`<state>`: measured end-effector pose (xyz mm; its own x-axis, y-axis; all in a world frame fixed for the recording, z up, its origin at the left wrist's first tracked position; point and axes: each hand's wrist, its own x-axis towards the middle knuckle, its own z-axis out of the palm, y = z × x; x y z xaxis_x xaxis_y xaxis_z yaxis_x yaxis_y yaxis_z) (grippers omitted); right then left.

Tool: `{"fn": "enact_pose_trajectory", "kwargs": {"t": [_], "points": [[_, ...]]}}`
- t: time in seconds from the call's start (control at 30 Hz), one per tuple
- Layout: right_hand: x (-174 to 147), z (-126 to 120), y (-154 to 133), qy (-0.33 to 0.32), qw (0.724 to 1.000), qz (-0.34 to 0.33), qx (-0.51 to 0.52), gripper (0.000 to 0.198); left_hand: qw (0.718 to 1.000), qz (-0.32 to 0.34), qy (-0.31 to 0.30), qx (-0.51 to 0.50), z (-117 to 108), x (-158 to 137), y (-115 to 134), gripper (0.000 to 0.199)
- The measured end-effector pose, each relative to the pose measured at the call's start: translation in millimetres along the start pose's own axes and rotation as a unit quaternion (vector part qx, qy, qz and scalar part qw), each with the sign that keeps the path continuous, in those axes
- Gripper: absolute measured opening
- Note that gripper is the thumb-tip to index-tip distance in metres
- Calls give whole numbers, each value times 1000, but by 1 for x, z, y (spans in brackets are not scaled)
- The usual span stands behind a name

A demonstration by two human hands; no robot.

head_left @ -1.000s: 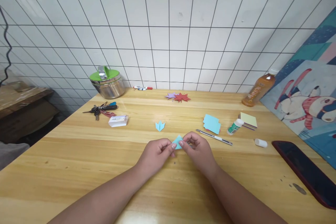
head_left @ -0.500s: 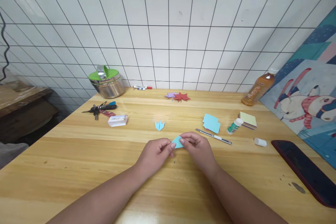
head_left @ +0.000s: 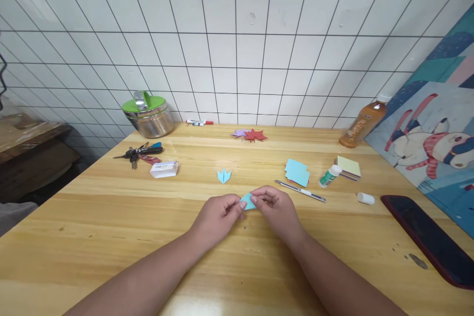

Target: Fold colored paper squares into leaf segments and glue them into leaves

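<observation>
Light-blue folded paper (head_left: 248, 202) is held over the wooden table (head_left: 237, 271), your left hand (head_left: 217, 216) pinching its left end and your right hand (head_left: 278, 211) pinching its right end. Just beyond your hands lies a pronged blue paper piece (head_left: 224, 177); the slim cutter (head_left: 300, 191) rests near your right hand, in front of the blue sheets (head_left: 296, 173).

A pot (head_left: 153, 123) stood far left on the surface (head_left: 111, 227), keys (head_left: 150, 150) and a box (head_left: 164, 170) nearer. Paper (head_left: 247, 202) was between the left hand (head_left: 217, 215) and right hand (head_left: 279, 210); right of them, a glue stick (head_left: 329, 177) and phone (head_left: 427, 238).
</observation>
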<state>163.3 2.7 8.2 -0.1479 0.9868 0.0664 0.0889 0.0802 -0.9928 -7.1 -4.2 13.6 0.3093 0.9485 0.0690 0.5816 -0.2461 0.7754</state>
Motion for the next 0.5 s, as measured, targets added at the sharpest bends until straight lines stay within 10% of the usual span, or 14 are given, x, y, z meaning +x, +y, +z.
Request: {"fn": "enact_pose_trajectory", "kwargs": {"t": [0.5], "points": [[0,0,2,-7,1000,-9,-20,17,997,-10,-33,-68,2,0,-1,33]]}}
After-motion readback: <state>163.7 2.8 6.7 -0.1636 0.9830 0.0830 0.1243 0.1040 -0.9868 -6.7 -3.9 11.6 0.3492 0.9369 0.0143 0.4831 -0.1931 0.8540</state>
